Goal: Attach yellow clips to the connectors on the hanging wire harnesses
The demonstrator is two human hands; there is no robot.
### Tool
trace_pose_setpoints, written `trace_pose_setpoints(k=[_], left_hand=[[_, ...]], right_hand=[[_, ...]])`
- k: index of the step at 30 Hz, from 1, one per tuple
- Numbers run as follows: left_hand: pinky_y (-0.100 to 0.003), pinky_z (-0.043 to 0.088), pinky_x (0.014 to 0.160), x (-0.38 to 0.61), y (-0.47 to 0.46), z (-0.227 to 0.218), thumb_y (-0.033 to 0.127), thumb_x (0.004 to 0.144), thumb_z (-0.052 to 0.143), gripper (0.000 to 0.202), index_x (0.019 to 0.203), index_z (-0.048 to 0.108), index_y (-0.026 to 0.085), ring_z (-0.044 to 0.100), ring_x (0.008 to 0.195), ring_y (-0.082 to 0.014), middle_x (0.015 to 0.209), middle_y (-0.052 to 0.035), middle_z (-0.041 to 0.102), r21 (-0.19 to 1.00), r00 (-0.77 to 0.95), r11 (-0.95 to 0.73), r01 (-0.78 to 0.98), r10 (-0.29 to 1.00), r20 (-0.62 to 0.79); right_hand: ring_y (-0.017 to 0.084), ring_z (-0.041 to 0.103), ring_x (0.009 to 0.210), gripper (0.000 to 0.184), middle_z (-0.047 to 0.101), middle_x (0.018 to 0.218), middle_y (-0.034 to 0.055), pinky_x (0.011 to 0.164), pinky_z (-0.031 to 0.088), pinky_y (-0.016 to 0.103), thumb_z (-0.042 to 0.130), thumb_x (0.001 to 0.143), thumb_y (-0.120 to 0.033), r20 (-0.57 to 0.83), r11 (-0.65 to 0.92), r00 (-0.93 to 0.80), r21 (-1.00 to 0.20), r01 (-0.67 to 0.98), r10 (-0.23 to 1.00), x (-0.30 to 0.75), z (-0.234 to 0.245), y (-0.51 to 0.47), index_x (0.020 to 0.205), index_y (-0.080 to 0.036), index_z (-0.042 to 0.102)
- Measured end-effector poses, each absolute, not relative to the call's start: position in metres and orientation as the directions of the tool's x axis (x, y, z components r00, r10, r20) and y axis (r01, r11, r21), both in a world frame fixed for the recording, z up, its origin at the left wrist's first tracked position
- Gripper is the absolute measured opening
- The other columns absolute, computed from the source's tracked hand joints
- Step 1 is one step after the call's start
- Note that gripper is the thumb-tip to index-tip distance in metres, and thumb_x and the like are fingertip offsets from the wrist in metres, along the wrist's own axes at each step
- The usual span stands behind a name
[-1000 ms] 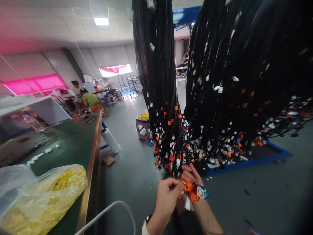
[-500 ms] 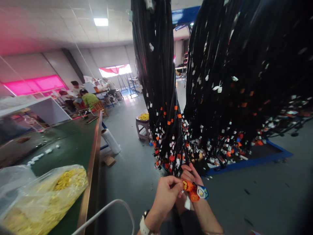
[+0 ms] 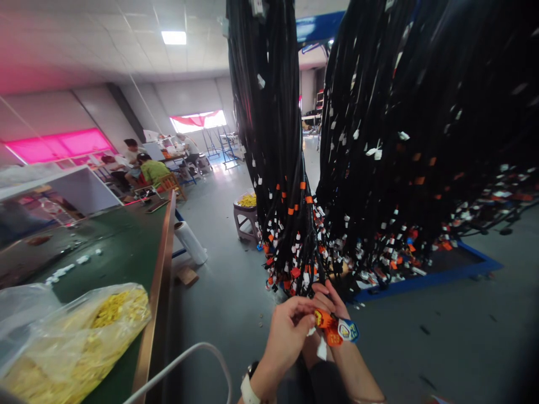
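Observation:
My left hand (image 3: 286, 328), with a light-strapped watch (image 3: 249, 387) on its wrist, is closed in a pinch. A small white piece shows just under its fingertips, but what they grip is mostly hidden. Right beside the pinch, orange printed tags (image 3: 334, 335) and a blue-and-white printed tag (image 3: 347, 330) lie against my right wrist. A white tag (image 3: 322, 349) hangs below them. My right hand (image 3: 326, 297) has its fingers curled at the lower ends of the hanging black cables (image 3: 273, 112); anything inside them is hidden. White and orange connectors (image 3: 295, 264) crowd those cable ends.
More black cables (image 3: 379, 140) hang on the right above a blue frame (image 3: 421, 280). At left, a green table (image 3: 135, 241) bears a plastic bag (image 3: 84, 348) of yellow pieces. A grey stool (image 3: 245, 216), a white roll (image 3: 191, 244) and a white cable (image 3: 202, 347) stand nearby. Several people sit farther back.
My left hand has shifted very slightly upward at its knuckles, still pinched. The white piece under its fingertips shows a little more. My right hand stays nearly in place.

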State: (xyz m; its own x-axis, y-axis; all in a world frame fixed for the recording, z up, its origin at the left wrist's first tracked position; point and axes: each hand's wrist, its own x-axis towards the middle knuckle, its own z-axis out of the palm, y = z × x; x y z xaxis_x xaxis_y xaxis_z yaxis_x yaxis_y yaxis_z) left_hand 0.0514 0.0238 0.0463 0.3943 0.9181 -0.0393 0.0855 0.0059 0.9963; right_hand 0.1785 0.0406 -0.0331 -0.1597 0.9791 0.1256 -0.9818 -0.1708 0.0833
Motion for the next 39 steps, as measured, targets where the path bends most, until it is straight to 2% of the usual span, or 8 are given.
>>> trace_pose_setpoints(k=[5,8,11,16,20,26,31,39], left_hand=[[-0.028,0.045,0.083,0.041,0.017,0.055,0.009,0.082,0.044,0.033,0.097,0.069,0.022,0.058,0.091,-0.0174,0.099,-0.0068,0.066,0.858,0.504,-0.432,0.278,0.826,0.252],[-0.030,0.044,0.089,0.036,0.015,0.055,0.010,0.085,0.042,0.032,0.100,0.068,0.021,0.057,0.096,-0.0179,0.103,-0.0074,0.065,0.780,0.533,-0.511,0.362,0.799,0.277],[-0.029,0.046,0.083,0.032,0.016,0.056,0.010,0.083,0.047,0.026,0.090,0.069,0.021,0.059,0.089,-0.0180,0.093,-0.0068,0.067,0.757,0.527,-0.511,0.408,0.809,0.262],[-0.028,0.046,0.075,0.028,0.018,0.056,0.016,0.083,0.048,0.024,0.092,0.070,0.022,0.060,0.080,-0.0181,0.087,-0.0066,0.068,0.825,0.457,-0.422,0.375,0.859,0.231],[-0.025,0.046,0.064,0.035,0.017,0.045,0.025,0.079,0.054,0.017,0.081,0.069,0.016,0.060,0.069,-0.0170,0.075,-0.0063,0.069,0.963,0.278,-0.108,0.247,0.960,0.036],[-0.020,0.037,0.048,0.046,0.016,0.033,0.030,0.070,0.063,0.018,0.067,0.061,0.013,0.048,0.048,-0.0100,0.054,-0.0007,0.059,0.988,0.244,0.149,0.045,0.957,-0.155],[-0.019,0.031,0.045,0.048,0.017,0.033,0.032,0.067,0.066,0.022,0.063,0.058,0.012,0.041,0.045,-0.0073,0.049,0.0018,0.052,0.977,0.254,0.214,0.002,0.945,-0.207],[-0.019,0.030,0.046,0.046,0.019,0.033,0.030,0.067,0.064,0.019,0.066,0.059,0.012,0.040,0.048,-0.0072,0.054,0.0012,0.053,0.978,0.307,0.211,0.001,0.930,-0.201]], right_hand=[[0.007,0.026,0.035,0.025,0.023,0.041,-0.0129,0.038,0.029,0.014,0.046,0.090,-0.028,0.095,-0.136,-0.130,0.058,-0.989,0.987,0.174,-0.026,0.037,0.067,-0.023,0.038],[0.007,0.027,0.035,0.027,0.025,0.041,-0.0124,0.038,0.029,0.015,0.047,0.090,-0.027,0.092,-0.146,-0.140,0.058,-0.988,0.986,0.172,-0.022,0.036,0.066,-0.022,0.037],[0.007,0.029,0.035,0.028,0.025,0.040,-0.0126,0.038,0.028,0.015,0.045,0.090,-0.029,0.106,-0.173,-0.162,0.114,-0.978,0.981,0.173,-0.020,0.035,0.064,-0.022,0.036],[0.008,0.029,0.035,0.026,0.025,0.040,-0.0124,0.038,0.029,0.016,0.043,0.091,-0.030,0.094,-0.172,-0.161,0.127,-0.977,0.983,0.173,-0.020,0.035,0.067,-0.022,0.039],[0.008,0.027,0.036,0.027,0.025,0.040,-0.0122,0.038,0.028,0.016,0.042,0.092,-0.031,0.112,-0.167,-0.157,0.085,-0.982,0.981,0.174,-0.023,0.036,0.067,-0.022,0.039],[0.007,0.025,0.035,0.025,0.022,0.040,-0.0128,0.037,0.027,0.015,0.045,0.091,-0.030,0.121,-0.161,-0.150,0.083,-0.983,0.981,0.174,-0.022,0.037,0.068,-0.022,0.039],[0.007,0.028,0.033,0.027,0.023,0.038,-0.0133,0.036,0.027,0.016,0.045,0.091,-0.031,0.109,-0.195,-0.177,0.191,-0.962,0.978,0.173,-0.021,0.037,0.066,-0.022,0.038],[0.007,0.033,0.034,0.029,0.024,0.039,-0.0130,0.036,0.027,0.017,0.043,0.091,-0.032,0.117,-0.208,-0.183,0.256,-0.944,0.976,0.172,-0.021,0.037,0.065,-0.022,0.035]])
